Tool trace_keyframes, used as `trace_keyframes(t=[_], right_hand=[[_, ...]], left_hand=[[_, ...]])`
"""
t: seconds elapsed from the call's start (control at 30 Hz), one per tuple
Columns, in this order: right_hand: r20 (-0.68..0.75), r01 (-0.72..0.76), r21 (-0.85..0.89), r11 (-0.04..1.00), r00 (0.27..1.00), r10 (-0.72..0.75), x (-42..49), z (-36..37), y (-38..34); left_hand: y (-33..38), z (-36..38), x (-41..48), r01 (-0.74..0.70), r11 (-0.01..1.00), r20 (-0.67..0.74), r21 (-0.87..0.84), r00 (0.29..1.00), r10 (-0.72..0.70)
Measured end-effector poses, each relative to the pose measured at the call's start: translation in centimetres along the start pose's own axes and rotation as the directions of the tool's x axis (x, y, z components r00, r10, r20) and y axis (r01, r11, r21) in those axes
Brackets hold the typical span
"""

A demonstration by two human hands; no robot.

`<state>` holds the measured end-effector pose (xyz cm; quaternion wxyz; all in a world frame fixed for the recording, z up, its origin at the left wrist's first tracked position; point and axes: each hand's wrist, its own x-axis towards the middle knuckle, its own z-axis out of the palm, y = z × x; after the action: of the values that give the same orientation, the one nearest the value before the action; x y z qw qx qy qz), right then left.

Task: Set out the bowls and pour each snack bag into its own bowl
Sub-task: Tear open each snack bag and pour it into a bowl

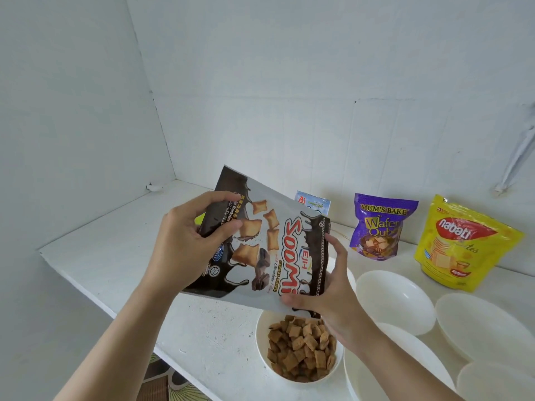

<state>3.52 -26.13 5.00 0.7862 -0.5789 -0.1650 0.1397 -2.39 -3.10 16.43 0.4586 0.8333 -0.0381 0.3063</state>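
Head view: left hand [185,244] and right hand [333,290] curl round the tilted cereal bag [278,250], mouth down, so it empties into the bowl [260,341] at 6 o'clock.

Soomi bag [269,250]: glossy printed plastic film, creased.
Mum's Bake pouch [379,227], Nabati pouch [463,244]: same glossy film.
White bowls [396,299]: smooth, faint sheen; plastic or ceramic unclear.
Cereal pillows [301,345]: matt, rough.
Shelf [115,256]: white-painted, matt, pitted.
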Motion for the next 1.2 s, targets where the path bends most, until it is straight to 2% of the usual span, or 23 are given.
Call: trace_keyframes(t=[0.2,0.3,0.4,0.53,0.63,0.73,0.83,0.93,1.1,1.13,1.2], right_hand=[[-0.087,-0.004,-0.068,0.998,0.996,-0.002,-0.1,-0.1,-0.2],[-0.088,-0.029,-0.016,0.999,0.996,0.028,-0.1,-0.3,-0.5],[-0.095,-0.064,-0.026,0.998,0.994,0.061,-0.1,-0.4,-0.6],[-0.074,-0.081,0.024,0.996,0.994,0.083,-0.1,-0.4,-1.0],[-0.113,-0.054,0.016,0.998,0.992,0.056,0.1,-0.8,-2.0],[-0.083,-0.028,-0.087,0.996,0.996,0.021,0.4,-1.5,-2.7],[-0.042,-0.030,-0.144,0.989,0.999,0.024,0.4,-1.7,-2.7],[-0.026,-0.040,-0.173,0.984,0.999,0.036,0.5,-1.6,-2.8],[-0.026,-0.059,-0.258,0.964,0.998,0.054,1.1,-2.3,-3.8],[-0.024,-0.056,-0.283,0.957,0.998,0.051,1.2,-2.4,-4.0],[-0.007,-0.039,-0.351,0.935,0.999,0.039,1.4,-2.7,-4.6]], left_hand=[[-0.7,-0.5,-0.9,0.035,0.999,0.183,0.018,0.982,-0.038],[-1.2,-1.0,-0.9,0.046,0.997,0.208,0.059,0.976,-0.057],[-1.5,-1.5,-0.9,-0.013,0.992,0.238,0.125,0.971,-0.017],[-1.8,-2.2,-0.8,0.017,0.995,0.301,0.097,0.953,-0.046],[-2.2,-1.6,-1.5,0.124,0.992,0.243,0.008,0.962,-0.123],[-2.5,-0.1,-2.5,0.266,0.952,0.098,-0.153,0.962,-0.253],[-3.5,0.9,-2.7,0.315,0.931,-0.052,-0.187,0.943,-0.329],[-5.0,0.8,-2.4,0.323,0.945,-0.073,-0.040,0.943,-0.325],[-5.6,0.0,-1.5,0.346,0.934,0.167,0.092,0.919,-0.357],[-5.7,-0.2,-1.3,0.335,0.930,0.197,0.150,0.912,-0.360],[-5.4,-0.5,-1.0,0.233,0.898,0.247,0.373,0.908,-0.339]])
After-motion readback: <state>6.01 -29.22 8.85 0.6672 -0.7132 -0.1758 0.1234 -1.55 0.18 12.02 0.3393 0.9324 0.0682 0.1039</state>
